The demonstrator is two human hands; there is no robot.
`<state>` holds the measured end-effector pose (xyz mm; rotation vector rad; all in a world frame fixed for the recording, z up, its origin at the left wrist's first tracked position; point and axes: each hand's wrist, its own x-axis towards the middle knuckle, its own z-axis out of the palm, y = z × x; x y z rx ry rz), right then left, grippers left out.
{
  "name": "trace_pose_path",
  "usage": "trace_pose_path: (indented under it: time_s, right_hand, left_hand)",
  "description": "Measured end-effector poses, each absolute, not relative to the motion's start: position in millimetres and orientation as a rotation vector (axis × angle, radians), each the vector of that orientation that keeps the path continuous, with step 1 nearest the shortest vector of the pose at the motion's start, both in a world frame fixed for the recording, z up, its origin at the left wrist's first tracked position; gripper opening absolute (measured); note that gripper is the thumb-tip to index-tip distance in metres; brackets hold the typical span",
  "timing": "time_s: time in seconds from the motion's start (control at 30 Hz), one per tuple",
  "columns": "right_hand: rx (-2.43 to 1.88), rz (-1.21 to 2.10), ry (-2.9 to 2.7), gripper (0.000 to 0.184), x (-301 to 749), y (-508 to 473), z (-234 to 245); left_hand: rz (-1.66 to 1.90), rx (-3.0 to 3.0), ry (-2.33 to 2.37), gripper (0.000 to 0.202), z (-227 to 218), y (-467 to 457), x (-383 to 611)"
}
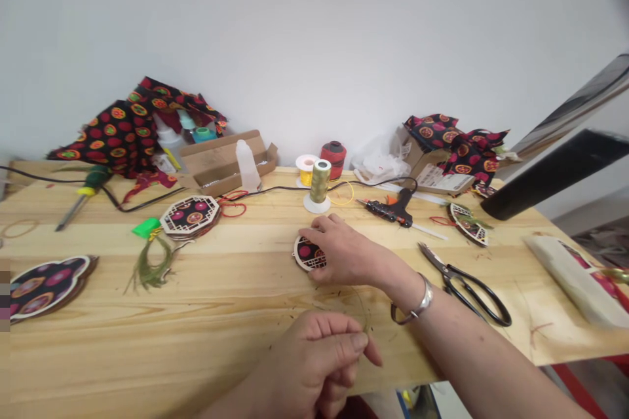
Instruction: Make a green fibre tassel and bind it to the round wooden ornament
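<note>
Right hand (346, 252) grips round, white-rimmed, dark-fabric disc (305, 254); left hand (328, 348) pinches thin olive-green thread (364, 308). Likely thread-handling; next move needs light tension.

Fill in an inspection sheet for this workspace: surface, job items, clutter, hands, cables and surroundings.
Surface: wooden table, with small dark scraps on it.
Job items: round ornament, partly covered; thin green thread; green spool upright behind them.
Clutter: scissors and glue gun lie to the right; screwdriver and patterned fabric to the left.
Hands: right hand holds the round ornament; left hand pinches the thin green thread.
Cables: black cable runs behind the green spool toward the glue gun; plug not visible.
Surroundings: pale wall behind, black tube at right; other people, nothing seen.
</note>
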<state>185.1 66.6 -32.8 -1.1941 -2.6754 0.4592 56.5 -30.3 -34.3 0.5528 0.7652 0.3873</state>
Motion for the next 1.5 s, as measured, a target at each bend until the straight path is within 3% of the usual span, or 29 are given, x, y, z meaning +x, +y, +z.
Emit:
trace_pose_path:
  time_s: [1.1, 1.4, 1.5]
  right_hand:
    - [-1.265, 0.520, -2.622, 0.050, 189, 69, -35]
    - [-1.246, 0.626, -2.598, 0.076, 192, 70, -36]
    - [-1.250, 0.630, -2.559, 0.076, 194, 66, -27]
  left_hand:
    - [0.426, 0.573, 0.775, 0.019, -34, -35, 60]
    - [0.456, 0.547, 0.777, 0.018, -35, -36, 58]
    - [0.471, 0.536, 0.768, 0.018, -37, -37, 56]
